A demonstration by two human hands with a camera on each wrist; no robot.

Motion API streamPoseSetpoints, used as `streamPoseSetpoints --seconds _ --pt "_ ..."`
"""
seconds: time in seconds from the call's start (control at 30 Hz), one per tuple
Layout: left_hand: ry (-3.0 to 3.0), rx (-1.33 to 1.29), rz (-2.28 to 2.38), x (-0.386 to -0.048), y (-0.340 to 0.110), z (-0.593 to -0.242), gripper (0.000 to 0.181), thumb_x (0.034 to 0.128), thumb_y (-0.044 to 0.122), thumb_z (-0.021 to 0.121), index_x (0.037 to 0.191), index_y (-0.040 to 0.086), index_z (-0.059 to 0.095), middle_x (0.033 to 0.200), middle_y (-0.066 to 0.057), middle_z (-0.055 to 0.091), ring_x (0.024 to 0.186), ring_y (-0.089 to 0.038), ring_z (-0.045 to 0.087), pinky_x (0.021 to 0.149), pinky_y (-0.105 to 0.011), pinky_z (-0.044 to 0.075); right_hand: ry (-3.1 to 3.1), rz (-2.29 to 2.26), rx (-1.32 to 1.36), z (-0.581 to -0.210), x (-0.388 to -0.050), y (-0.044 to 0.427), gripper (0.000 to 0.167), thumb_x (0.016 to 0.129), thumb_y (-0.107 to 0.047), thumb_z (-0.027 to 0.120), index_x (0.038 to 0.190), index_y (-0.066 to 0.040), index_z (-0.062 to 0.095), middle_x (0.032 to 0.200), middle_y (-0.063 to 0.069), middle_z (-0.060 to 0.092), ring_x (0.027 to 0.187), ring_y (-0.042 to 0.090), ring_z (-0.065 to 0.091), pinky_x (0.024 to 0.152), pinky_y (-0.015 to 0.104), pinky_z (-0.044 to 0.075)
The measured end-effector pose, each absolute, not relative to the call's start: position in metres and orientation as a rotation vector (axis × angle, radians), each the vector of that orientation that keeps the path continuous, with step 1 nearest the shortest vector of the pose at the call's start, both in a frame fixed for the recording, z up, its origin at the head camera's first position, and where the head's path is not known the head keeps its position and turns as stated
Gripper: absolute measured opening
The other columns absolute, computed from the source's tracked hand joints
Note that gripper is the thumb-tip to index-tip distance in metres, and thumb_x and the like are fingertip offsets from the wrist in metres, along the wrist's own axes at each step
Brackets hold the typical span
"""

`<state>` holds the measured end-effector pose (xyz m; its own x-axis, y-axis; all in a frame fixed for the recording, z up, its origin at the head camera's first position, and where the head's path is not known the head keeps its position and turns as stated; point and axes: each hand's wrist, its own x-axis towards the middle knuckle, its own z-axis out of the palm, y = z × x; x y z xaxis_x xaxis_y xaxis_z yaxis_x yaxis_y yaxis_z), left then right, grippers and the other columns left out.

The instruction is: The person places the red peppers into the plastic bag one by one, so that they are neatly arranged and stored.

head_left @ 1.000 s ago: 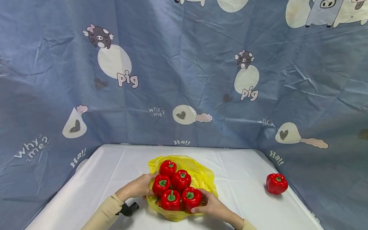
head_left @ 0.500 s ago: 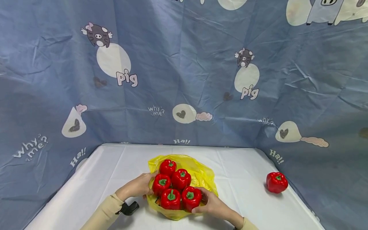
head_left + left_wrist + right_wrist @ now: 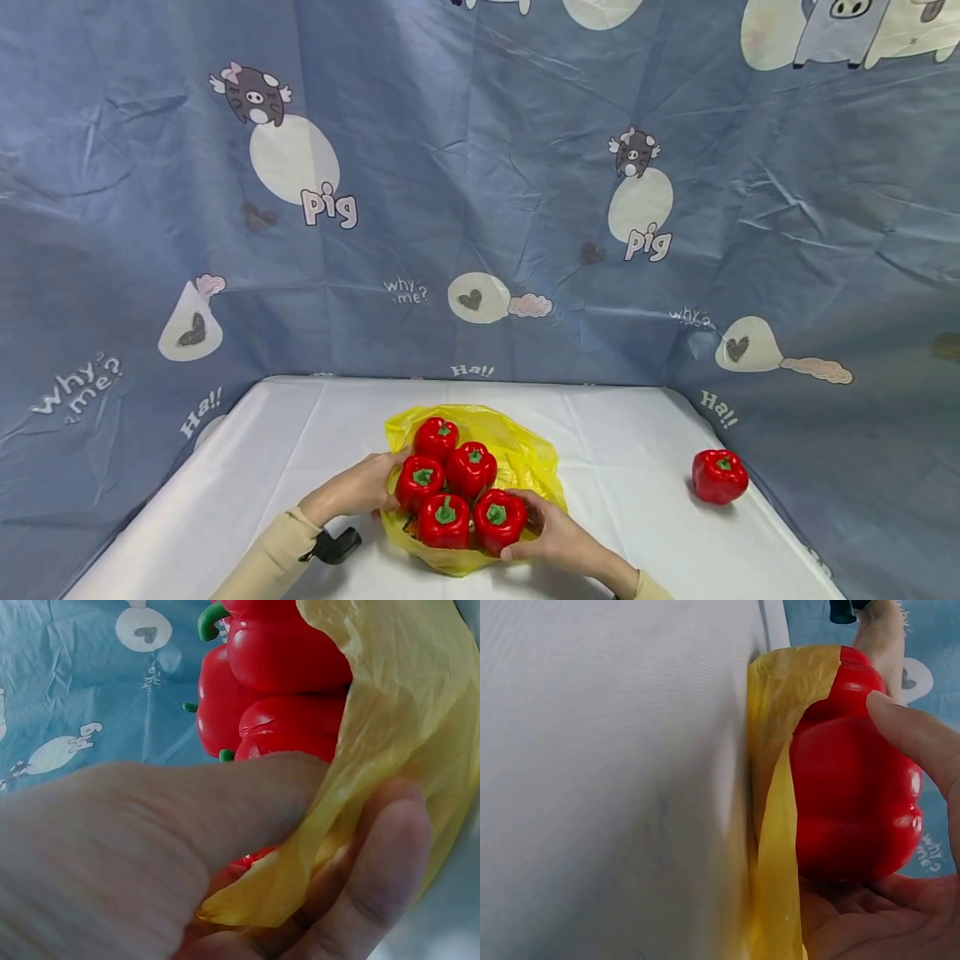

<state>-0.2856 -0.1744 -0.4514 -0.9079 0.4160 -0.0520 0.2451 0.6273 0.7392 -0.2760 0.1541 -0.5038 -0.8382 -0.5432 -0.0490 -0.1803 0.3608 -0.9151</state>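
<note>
A yellow plastic bag (image 3: 525, 467) lies spread on the table, with several red bell peppers bunched on it, green stems mostly upward. At the bag's left edge my left hand (image 3: 362, 485) pinches the plastic, its thumb inside and its fingers (image 3: 375, 877) outside, as the left wrist view shows. My right hand (image 3: 551, 533) holds the front-right bell pepper (image 3: 499, 518), its thumb on the near side and its other fingers round the far side. In the right wrist view that same pepper (image 3: 855, 795) sits against the bag's raised rim (image 3: 776, 817).
One more red bell pepper (image 3: 719, 477) stands apart near the right edge of the white-covered table (image 3: 630, 433). A blue cloth (image 3: 420, 208) printed with cartoon pigs hangs behind and along both sides. A black wrist device (image 3: 336, 546) sticks out beside my left wrist.
</note>
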Motion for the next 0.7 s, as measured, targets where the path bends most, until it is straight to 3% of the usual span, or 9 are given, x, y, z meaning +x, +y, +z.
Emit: streamPoseSetpoints --seconds 0.17,0.4,0.7 --pt "2.639 0.519 1.139 -0.285 -0.175 -0.451 0.088 0.0691 -0.011 0.073 0.146 -0.008 0.032 0.128 -0.033 0.052 0.047 -0.019 0.057 0.045 -0.037 0.053 2.297 -1.487 -0.622 -0.498 -0.274 0.155 0.079 0.078 -0.029 0.08 0.142 -0.005 0.042 0.143 0.014 0.048 0.13 0.035 0.048 0.104 0.046 0.046" --pt "2.635 0.521 1.142 -0.285 -0.174 -0.45 0.087 0.0693 -0.012 0.073 0.146 -0.008 0.032 0.13 -0.034 0.051 0.047 -0.019 0.057 0.045 -0.038 0.054 2.254 -1.544 -0.68 -0.489 -0.274 0.166 0.078 0.082 -0.025 0.076 0.145 0.0 0.037 0.146 0.018 0.044 0.136 0.035 0.042 0.111 0.048 0.037" --pt "2.642 0.506 1.124 -0.287 -0.173 -0.452 0.087 0.0701 -0.012 0.072 0.147 -0.008 0.031 0.128 -0.033 0.052 0.047 -0.017 0.057 0.044 -0.035 0.053 2.274 -1.627 -0.682 -0.468 -0.279 0.19 0.078 0.084 -0.021 0.075 0.147 -0.006 0.033 0.15 0.022 0.036 0.141 0.038 0.033 0.115 0.04 0.031"
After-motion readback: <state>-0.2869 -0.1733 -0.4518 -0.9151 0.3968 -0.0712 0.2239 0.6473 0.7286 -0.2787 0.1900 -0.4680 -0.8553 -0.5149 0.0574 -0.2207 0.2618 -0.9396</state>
